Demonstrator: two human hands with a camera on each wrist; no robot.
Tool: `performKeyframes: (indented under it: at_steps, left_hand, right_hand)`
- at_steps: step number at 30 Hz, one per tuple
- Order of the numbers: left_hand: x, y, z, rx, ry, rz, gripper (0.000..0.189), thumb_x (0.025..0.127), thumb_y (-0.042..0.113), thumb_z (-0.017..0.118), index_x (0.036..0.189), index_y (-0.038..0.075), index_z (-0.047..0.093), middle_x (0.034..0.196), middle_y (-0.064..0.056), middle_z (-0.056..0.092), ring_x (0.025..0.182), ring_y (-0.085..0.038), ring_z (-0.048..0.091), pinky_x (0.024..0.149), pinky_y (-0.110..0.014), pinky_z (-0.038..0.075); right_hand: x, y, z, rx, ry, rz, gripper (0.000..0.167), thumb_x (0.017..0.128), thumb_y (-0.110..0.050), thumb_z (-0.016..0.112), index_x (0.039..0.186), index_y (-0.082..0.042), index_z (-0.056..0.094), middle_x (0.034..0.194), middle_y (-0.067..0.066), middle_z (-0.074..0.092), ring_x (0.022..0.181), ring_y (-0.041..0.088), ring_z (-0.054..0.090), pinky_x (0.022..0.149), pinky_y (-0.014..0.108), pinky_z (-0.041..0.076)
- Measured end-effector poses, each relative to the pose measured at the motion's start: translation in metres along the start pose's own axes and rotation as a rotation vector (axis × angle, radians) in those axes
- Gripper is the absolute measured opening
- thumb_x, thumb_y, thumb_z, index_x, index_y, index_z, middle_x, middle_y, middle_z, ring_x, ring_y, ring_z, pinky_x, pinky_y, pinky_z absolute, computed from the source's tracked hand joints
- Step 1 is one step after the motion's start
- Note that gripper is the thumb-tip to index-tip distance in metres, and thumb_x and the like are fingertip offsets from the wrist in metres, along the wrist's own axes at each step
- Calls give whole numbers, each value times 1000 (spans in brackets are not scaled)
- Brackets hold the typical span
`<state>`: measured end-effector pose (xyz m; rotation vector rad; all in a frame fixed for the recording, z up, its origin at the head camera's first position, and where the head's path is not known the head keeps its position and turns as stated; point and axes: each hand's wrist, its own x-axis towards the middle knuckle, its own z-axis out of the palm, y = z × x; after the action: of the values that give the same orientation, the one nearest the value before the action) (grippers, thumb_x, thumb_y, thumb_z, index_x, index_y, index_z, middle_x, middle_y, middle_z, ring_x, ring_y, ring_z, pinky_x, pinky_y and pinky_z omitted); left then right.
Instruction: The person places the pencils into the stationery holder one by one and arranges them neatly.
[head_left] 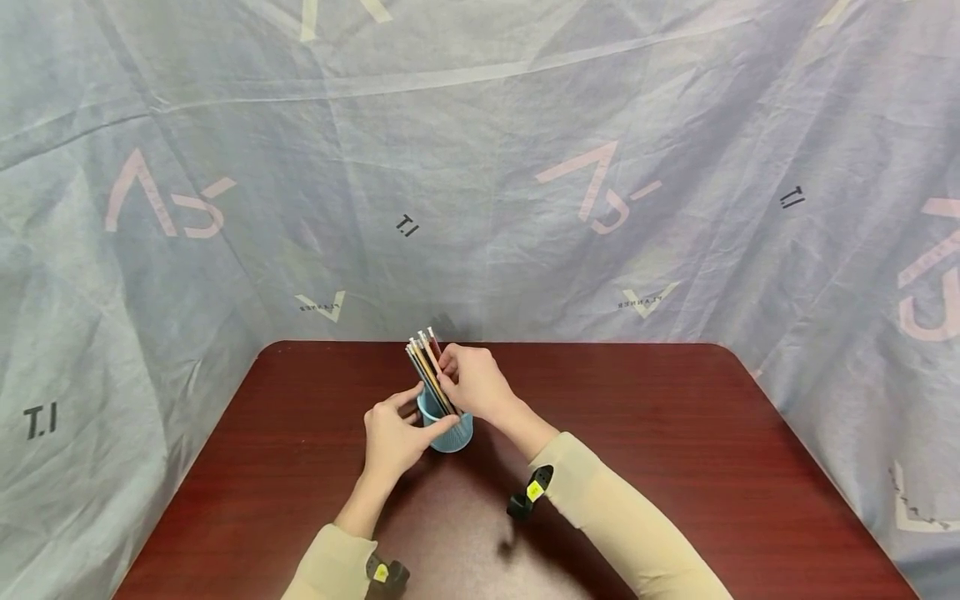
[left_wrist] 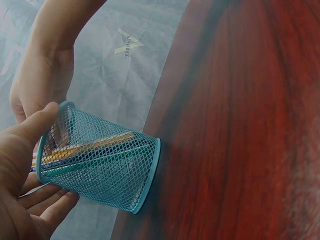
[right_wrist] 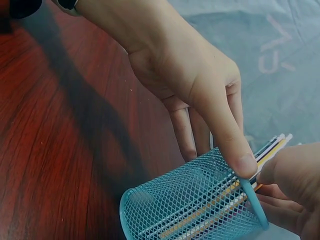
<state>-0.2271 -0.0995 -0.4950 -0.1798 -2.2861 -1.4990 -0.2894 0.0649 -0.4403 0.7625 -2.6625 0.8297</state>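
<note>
A light-blue mesh pencil cup (head_left: 452, 437) is at the middle of the table, with several pencils (head_left: 422, 354) leaning out of its mouth. My left hand (head_left: 392, 437) grips the cup near its rim, thumb on the near side and fingers around the far side. Pinched at their upper part, the pencils are in my right hand (head_left: 476, 382), just above the rim. Through the mesh in the left wrist view, yellow and green pencils (left_wrist: 95, 147) show inside the cup. The right wrist view has my left thumb (right_wrist: 245, 162) pressed at the rim, close to the right fingers.
The dark red wooden table (head_left: 637, 417) reaches back to a grey printed cloth (head_left: 480, 192) hanging behind and at both sides. Black wrist straps with small cameras sit on both forearms, the right one (head_left: 534, 490) low over the tabletop.
</note>
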Motion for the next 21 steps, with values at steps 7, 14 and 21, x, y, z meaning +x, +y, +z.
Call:
performKeyframes:
  at_steps: [7,14,21]
  left_hand:
    - [-1,0,0,3,-5,-6,78,69,32,103,133,0,73,121,-20,78,95,-32,80,81,-41,68]
    - [-2,1,1,9,4,-3,76,68,32,104,132,3,75,120,-18,79,95,-31,81,81,-41,68]
    - [-5,-3,3,-42,81,12,74,63,28,106,126,6,73,112,-16,81,98,-32,82,85,-44,68]
  right_hand:
    - [0,-1,1,-20,-14,27,8,98,-13,76,99,-8,70,90,5,79,80,15,76,66,22,63]
    - [-4,0,-6,43,-7,5,5,96,-10,76,97,-7,72,88,7,79,77,16,76,65,24,63]
    - [-11,6,-12,60,23,-10,3,96,-10,74,98,-7,74,87,4,79,75,13,75,63,20,59]
